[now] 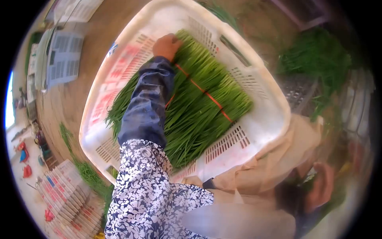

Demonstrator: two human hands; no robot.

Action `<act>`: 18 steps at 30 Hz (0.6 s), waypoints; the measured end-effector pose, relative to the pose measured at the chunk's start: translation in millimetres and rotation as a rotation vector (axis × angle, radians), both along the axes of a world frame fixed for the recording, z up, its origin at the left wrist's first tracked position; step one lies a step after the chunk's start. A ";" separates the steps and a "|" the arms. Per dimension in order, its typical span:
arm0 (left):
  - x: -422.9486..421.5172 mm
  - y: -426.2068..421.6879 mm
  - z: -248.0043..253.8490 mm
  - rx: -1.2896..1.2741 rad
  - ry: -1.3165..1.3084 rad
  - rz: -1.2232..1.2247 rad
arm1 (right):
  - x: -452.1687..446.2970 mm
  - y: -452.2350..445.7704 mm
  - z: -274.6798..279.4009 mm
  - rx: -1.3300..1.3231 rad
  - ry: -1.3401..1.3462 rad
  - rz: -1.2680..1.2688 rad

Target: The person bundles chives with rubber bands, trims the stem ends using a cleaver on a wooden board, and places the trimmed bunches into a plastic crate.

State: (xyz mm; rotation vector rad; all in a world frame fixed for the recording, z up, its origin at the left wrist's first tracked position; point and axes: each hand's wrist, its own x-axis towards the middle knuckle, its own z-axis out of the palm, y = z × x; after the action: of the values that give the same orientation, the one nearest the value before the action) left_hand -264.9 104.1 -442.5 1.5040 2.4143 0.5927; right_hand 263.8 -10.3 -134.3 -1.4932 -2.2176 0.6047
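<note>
A white plastic crate [274, 95] holds bundles of long green chives [203, 107], tied with a red band [205, 93]. Reaching into the crate, my left hand [166, 46] grips the chives at the pale cut ends along the far side. Its fingers are bent against the stems, and the fingertips are partly hidden. A dark blue sleeve cover and a floral sleeve lie over the near part of the bundles. Low on the right, my right hand [321, 185] is outside the crate, beside brown fabric [274, 159]. Motion smears its fingers, so whatever it holds cannot be made out.
More loose greens [314, 55] are heaped at the upper right. A stack of white crates [65, 191] stands at the lower left, with scattered greens [89, 175] beside it. Another pale crate [65, 59] is at the upper left on the brown floor [59, 105].
</note>
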 end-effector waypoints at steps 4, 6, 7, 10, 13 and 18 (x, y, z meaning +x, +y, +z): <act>13.2 9.5 -60.5 0.078 0.025 -0.194 | 37.1 -66.8 41.5 0.083 -0.236 -0.219; -3.6 3.1 -72.8 0.027 0.002 -0.261 | 35.7 -88.6 44.4 0.104 -0.169 -0.277; -20.5 7.4 -85.8 0.003 0.002 -0.283 | 34.2 -96.5 52.3 0.118 -0.221 -0.277; -57.2 14.0 -84.4 -0.073 0.087 -0.308 | 44.6 -137.3 54.7 0.269 -0.121 -0.417; -78.0 22.3 -50.0 -0.117 0.189 -0.306 | 74.3 -191.3 52.8 0.371 -0.059 -0.627; -107.4 30.1 14.6 -0.168 0.321 -0.284 | 134.0 -289.5 6.4 0.334 0.260 -1.093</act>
State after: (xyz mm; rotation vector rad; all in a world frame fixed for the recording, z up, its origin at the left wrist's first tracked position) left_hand -372.3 134.2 -427.9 1.9403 2.3274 0.0915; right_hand 397.8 -299.9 -127.9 -1.9597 -0.9726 0.0448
